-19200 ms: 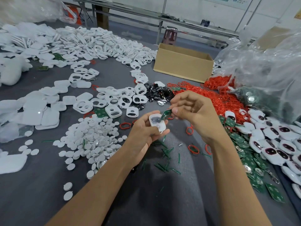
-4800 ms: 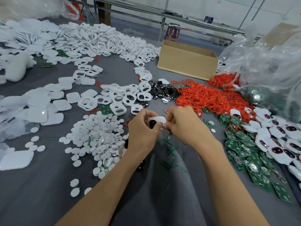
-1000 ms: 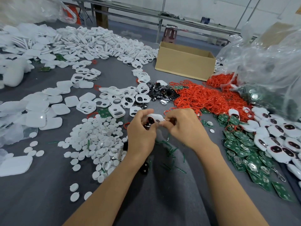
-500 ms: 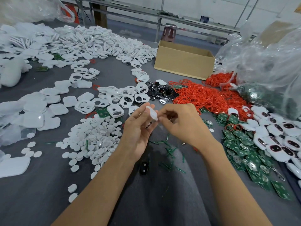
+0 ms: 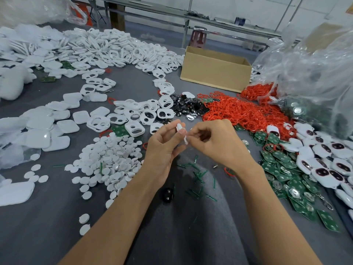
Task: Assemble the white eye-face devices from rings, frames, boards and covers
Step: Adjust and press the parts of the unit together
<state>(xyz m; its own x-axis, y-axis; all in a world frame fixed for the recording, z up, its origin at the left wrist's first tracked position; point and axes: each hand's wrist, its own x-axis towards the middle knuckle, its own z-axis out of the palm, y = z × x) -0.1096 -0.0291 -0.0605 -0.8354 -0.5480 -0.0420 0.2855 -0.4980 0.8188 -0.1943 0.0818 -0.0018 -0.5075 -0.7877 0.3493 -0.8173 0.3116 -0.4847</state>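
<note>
Above the middle of the grey table, both hands hold one white eye-face device point(image 5: 180, 129), turned edge-on so its face is hidden. My left hand point(image 5: 164, 148) pinches its upper end between thumb and fingertips. My right hand point(image 5: 215, 144) pinches its lower edge from the right, fingers curled. White two-hole frames point(image 5: 133, 119) lie just beyond my hands, red rings point(image 5: 242, 113) are heaped at the right, green boards point(image 5: 282, 169) spread at the near right, and finished eye-face devices point(image 5: 324, 161) are piled at the far right.
White round discs point(image 5: 110, 161) are heaped left of my hands, white covers point(image 5: 47, 123) further left. Black shiny lenses point(image 5: 189, 108) lie by the rings. A cardboard box point(image 5: 215, 73) stands behind, a clear plastic bag point(image 5: 309, 73) at the right. Green snippings point(image 5: 196, 175) litter the near table.
One second ago the device lay flatter between my hands with a dark eye showing; it has since been turned on edge and lifted slightly.
</note>
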